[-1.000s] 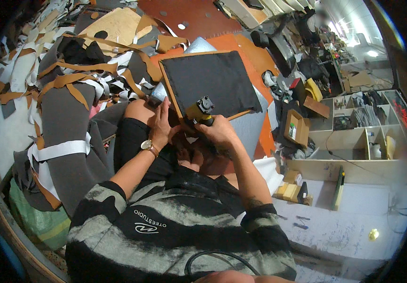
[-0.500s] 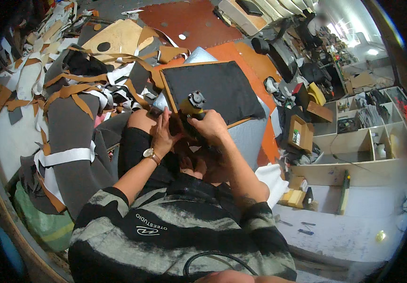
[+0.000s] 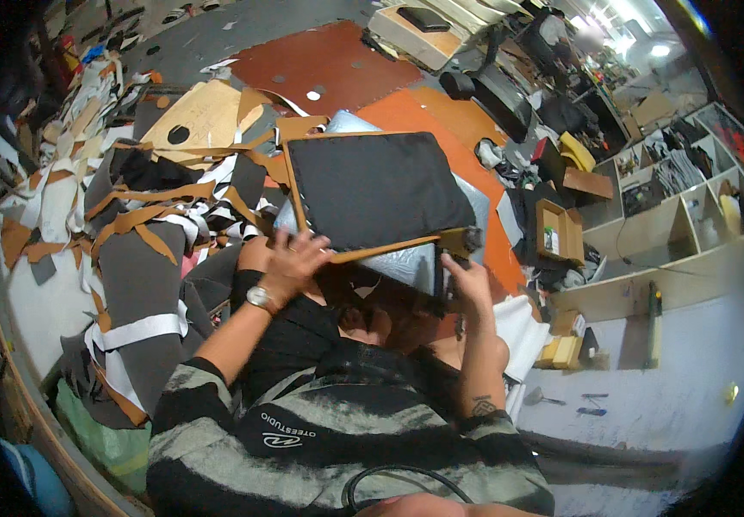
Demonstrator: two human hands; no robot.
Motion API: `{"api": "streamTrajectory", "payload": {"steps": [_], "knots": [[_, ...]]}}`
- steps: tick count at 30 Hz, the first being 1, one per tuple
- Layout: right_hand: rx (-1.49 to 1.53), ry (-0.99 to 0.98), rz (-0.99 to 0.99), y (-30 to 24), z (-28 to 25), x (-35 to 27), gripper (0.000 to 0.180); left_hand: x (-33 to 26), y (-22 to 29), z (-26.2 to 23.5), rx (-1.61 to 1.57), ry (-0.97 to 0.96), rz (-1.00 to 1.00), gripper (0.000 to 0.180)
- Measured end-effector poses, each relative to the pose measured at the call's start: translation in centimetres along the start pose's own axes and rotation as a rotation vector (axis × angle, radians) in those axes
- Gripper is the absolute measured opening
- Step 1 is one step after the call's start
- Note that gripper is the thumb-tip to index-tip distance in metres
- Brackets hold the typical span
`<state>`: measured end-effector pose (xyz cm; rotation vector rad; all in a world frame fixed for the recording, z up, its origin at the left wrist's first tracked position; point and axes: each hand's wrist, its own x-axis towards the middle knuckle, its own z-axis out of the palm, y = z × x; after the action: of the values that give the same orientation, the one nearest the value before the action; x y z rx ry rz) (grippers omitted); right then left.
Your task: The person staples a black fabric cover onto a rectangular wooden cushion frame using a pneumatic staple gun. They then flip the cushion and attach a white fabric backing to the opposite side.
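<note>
A rectangular panel [image 3: 376,189] with black cloth on top and a tan edge lies across a silvery-grey padded piece [image 3: 402,265] in front of my knees. My left hand [image 3: 290,267], wearing a wristwatch, is at the panel's near left corner, its fingers spread and open against the edge. At the near right corner my right hand [image 3: 473,284] is closed round the dark handle of a staple gun [image 3: 455,242], turned sideways close to the panel's edge. Part of the right fingers and the handle are hidden or dark.
Leather and fabric offcuts [image 3: 152,215] pile up on the left. Orange sheets [image 3: 406,112] lie under and beyond the panel. To the right stand an open cardboard box [image 3: 561,233] and a shelf unit [image 3: 660,241]. A black cable [image 3: 406,470] crosses my shirt.
The staple gun has gone from upright over the panel's near edge to sideways at its right corner. My right hand moved right; my left hand's fingers spread onto the near left corner.
</note>
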<state>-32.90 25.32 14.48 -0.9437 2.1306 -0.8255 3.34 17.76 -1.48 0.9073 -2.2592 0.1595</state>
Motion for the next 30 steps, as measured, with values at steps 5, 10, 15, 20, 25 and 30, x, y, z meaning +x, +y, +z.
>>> {"api": "streamTrajectory", "payload": {"steps": [5,10,15,20,25,30], "knots": [[0.335,0.14,0.046,6.0,-5.0,1.9,0.044,-3.2,-20.0,-3.1,0.619,-0.193,-0.719,0.025],[-0.057,0.383,-0.269,13.3,-5.0,6.6,0.072,2.5,-14.9,-2.7,-0.02,-0.099,-0.901,0.035],[-0.35,0.411,-0.138,8.9,-2.2,9.0,0.069,3.3,2.0,-1.8,-1.222,-0.528,-1.495,0.05],[-0.53,0.432,-0.199,7.2,0.6,9.9,0.049,4.3,5.4,-0.2,-1.14,-0.437,-1.397,0.036],[-0.745,0.376,-0.523,7.2,4.9,5.0,0.044,-0.1,-5.6,2.5,-1.038,0.026,-1.435,0.047],[-0.198,0.148,-0.316,7.2,8.2,0.2,0.057,1.3,-2.4,-0.2,-0.663,0.014,-1.37,0.054]]}}
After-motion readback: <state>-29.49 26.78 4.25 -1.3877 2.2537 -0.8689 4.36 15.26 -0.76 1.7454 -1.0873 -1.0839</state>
